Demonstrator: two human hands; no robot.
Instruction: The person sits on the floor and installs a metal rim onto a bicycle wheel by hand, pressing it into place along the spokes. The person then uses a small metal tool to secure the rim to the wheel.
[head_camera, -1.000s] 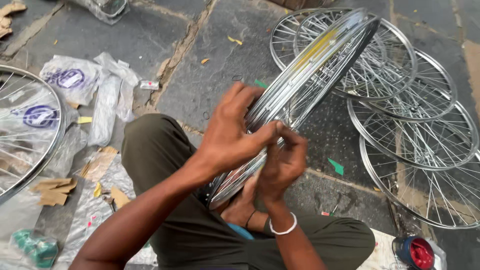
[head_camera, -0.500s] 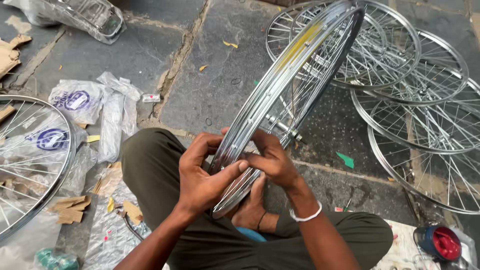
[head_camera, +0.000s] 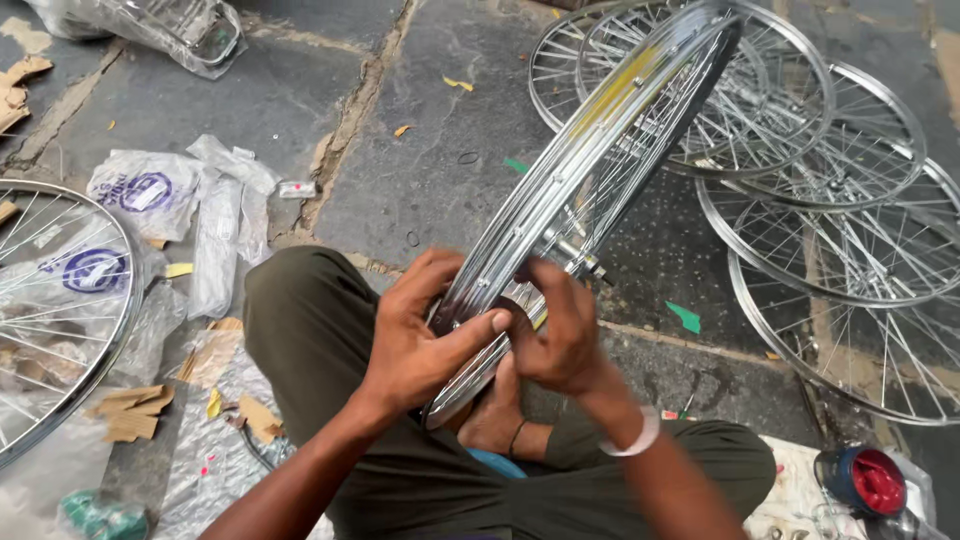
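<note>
While the person sits cross-legged on stone paving, both hands grasp a shiny spoked bicycle wheel rim (head_camera: 600, 180) standing on edge over the lap. Left hand (head_camera: 415, 335) wraps the rim's near section, thumb pressed across it; right hand (head_camera: 560, 330) pinches the same section just beside it. Beyond the fingertips lie stacked finished wheels (head_camera: 830, 200); left of them, crumpled plastic bags (head_camera: 190, 215).
</note>
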